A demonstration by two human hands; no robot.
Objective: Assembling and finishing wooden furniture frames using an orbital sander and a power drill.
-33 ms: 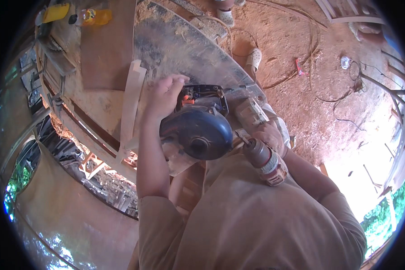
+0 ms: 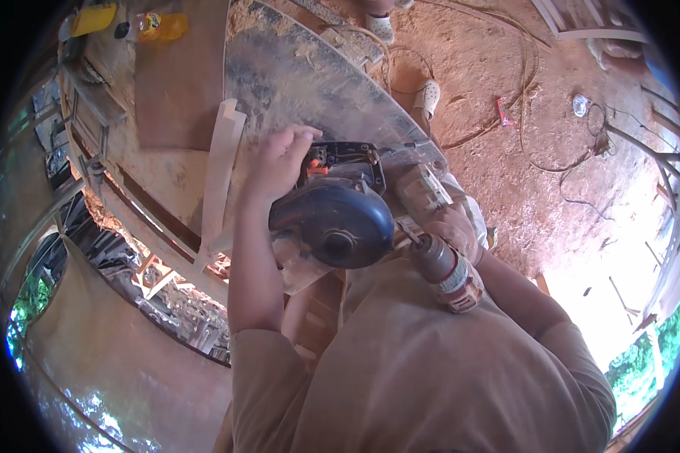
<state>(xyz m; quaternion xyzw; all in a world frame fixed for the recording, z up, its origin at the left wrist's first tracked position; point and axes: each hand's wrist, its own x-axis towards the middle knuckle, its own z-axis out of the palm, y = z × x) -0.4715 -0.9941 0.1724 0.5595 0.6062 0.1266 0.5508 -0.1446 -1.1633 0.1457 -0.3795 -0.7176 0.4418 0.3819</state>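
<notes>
On the bench in front of me is a dark blue-black power tool housing (image 2: 340, 226) with a rounded body. Its far side is an open black frame with orange and red parts inside. My left hand (image 2: 279, 162) is closed against the left edge of that frame, thumb along its far corner; some fingers are hidden. Held close to my body, a dusty cordless drill (image 2: 446, 264) has its bit angled toward the housing. My right hand (image 2: 455, 226) is wrapped round the drill's grip, and the drill's battery (image 2: 423, 189) sticks out beyond it.
Sawdust covers the dark bench top (image 2: 302, 68). A pale notched wood strip (image 2: 223, 166) lies left of my left hand, with a brown board (image 2: 180, 90) and an orange drink bottle (image 2: 159, 28) beyond. Cables (image 2: 533, 151) trail over the earth floor, where another person's shoe (image 2: 428, 97) shows.
The housing and the drill have shifted very slightly to the right. Both hands keep their hold.
</notes>
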